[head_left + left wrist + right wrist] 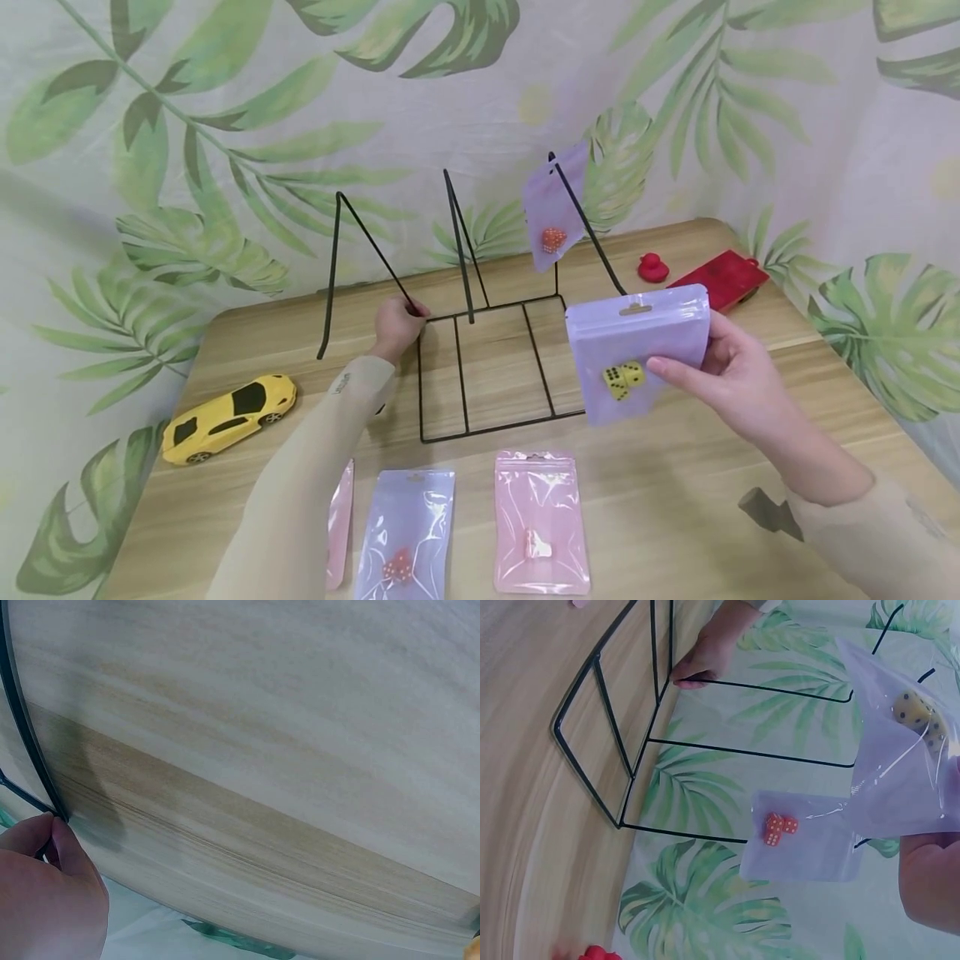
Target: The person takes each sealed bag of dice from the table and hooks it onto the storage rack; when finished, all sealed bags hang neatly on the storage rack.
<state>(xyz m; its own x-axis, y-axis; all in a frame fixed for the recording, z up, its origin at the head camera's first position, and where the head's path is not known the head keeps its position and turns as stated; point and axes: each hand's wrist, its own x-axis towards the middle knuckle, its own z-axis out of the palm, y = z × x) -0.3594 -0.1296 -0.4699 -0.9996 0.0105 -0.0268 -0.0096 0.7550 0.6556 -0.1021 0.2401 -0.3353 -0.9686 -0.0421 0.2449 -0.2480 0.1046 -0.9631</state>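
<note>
My right hand [738, 379] pinches a purple zip pouch [600, 325] with yellow dice [622, 379] inside, its hang hole at the top. The pouch is upright, in front of the right side of a black wire rack [465, 375]. At the rack's back left corner, my left hand [397, 327] pinches the wire, as the left wrist view shows too. Three long prongs rise from the rack and slant forward. Another purple pouch [802, 859] with red dice [778, 827] hangs on the right prong.
In front of the rack lie a purple pouch [420, 508] with red dice, a pink pouch [540, 508], and another pink pouch [341, 525] partly behind the left sleeve. A yellow toy car [232, 417] stands left. A red duck [652, 268] and red toy vehicle [720, 279] sit back right.
</note>
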